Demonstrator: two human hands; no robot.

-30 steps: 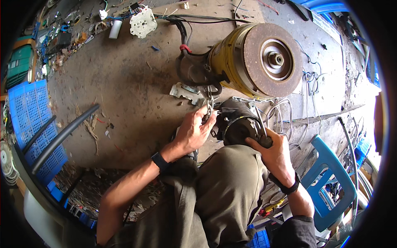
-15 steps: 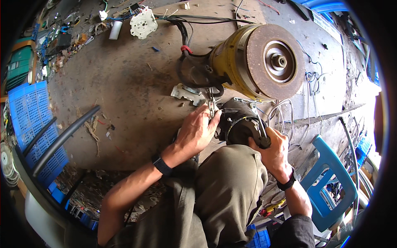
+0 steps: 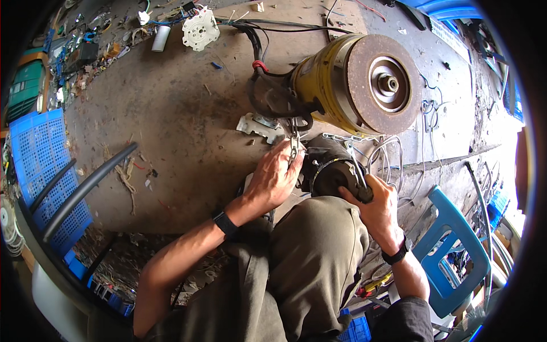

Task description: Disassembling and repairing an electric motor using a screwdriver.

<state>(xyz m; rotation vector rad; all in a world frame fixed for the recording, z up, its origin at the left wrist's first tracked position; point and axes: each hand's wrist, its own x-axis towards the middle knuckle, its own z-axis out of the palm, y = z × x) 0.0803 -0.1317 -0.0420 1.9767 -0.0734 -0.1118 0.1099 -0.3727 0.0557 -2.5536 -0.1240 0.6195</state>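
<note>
In front of my knee sits a dark cylindrical body (image 3: 333,175), wrapped in black material with a thin light band around it. My left hand (image 3: 275,175) is closed at its left side, thumb and fingers pinched at a metal chain (image 3: 294,142) that hangs by the black cable of the yellow motor. The fingertips are partly hidden. My right hand (image 3: 376,204) is wrapped round the cylinder's right end, beside a shiny metal bar (image 3: 358,170). A second run of chain (image 3: 342,137) passes behind the cylinder, under the motor.
A yellow motor (image 3: 322,80) with a brown grinding wheel (image 3: 364,85) stands just beyond my hands. A bent metal bracket (image 3: 261,126) lies left of the chain. Blue crates (image 3: 43,159) are at the left, a blue plastic stool (image 3: 444,256) at the right, and loose wires lie around.
The whole view has shifted slightly. My right hand sits a touch lower on the cylinder's end; both hands keep their hold.
</note>
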